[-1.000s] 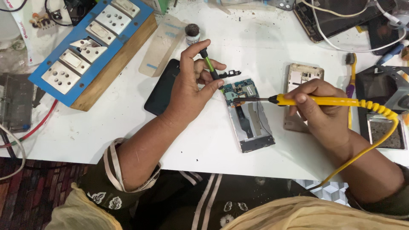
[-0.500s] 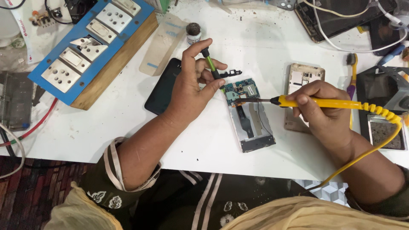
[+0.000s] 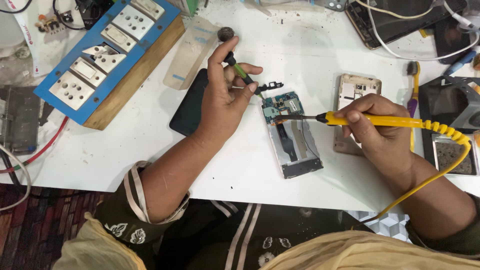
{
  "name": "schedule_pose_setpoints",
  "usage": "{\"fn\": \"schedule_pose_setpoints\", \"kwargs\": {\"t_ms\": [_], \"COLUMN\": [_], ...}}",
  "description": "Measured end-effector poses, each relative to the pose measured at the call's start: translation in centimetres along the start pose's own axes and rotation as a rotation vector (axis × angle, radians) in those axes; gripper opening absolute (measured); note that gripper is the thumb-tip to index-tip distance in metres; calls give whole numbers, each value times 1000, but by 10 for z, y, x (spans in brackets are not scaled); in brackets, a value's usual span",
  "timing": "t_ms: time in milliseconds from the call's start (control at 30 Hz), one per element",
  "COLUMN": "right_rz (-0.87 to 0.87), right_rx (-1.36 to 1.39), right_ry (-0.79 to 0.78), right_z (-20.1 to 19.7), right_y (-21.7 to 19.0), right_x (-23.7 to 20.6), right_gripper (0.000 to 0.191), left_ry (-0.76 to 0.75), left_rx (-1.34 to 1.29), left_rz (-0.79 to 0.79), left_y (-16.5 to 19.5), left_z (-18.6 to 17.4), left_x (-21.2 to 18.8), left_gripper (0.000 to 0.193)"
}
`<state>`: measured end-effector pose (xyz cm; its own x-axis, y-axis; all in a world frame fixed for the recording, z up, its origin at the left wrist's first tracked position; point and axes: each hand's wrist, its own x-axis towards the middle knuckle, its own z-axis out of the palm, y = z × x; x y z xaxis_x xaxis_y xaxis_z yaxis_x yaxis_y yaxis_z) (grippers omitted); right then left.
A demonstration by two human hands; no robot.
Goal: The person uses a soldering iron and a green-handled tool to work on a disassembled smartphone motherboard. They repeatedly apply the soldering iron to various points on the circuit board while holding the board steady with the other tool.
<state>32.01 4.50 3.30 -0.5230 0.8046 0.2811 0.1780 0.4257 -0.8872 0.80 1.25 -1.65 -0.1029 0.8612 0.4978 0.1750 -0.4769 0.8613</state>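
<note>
Head view: left hand [image 3: 225, 102] grips green tweezers [image 3: 243, 76] at the opened phone's [image 3: 292, 137] eleven o'clock; right hand [image 3: 375, 130] grips yellow soldering iron [image 3: 380, 120] at its three o'clock.

A blue switchboard [image 3: 107, 47] on a wooden block sits tilted at the far left of the white counter [image 3: 125, 150], with white sockets and switches along its face. A red wire [image 3: 47, 145] runs off below it. Just beside it lies a clear plastic sleeve [image 3: 192, 52], and near that a small round tin [image 3: 226, 34]. A black phone [image 3: 189, 104] lies flat next to the sleeve. Farther right rest a pale phone back cover [image 3: 356, 90], a toothbrush [image 3: 413, 85] with a yellow handle, and a dark tablet [image 3: 395, 20] crossed by white cables [image 3: 420, 47].
</note>
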Motion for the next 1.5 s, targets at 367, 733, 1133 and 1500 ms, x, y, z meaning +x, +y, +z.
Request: {"fn": "schedule_pose_setpoints", "kwargs": {"t_ms": [367, 733, 1133, 1500], "right_rz": [9, 23, 39, 28], "right_rx": [-14, 16, 35, 31], "right_ry": [3, 5, 67, 58], "right_z": [0, 1, 0, 1], "right_y": [0, 1, 1, 2], "right_x": [0, -1, 0, 1], "right_gripper": [17, 16, 16, 15], "left_ry": [-11, -13, -25, -29], "left_rx": [40, 62, 72, 66], "left_rz": [-29, -13, -4, -8], "left_y": [3, 3, 5, 7], "left_z": [1, -1, -1, -1], "left_x": [0, 0, 1, 1], "left_gripper": [82, 84, 85, 85]}}
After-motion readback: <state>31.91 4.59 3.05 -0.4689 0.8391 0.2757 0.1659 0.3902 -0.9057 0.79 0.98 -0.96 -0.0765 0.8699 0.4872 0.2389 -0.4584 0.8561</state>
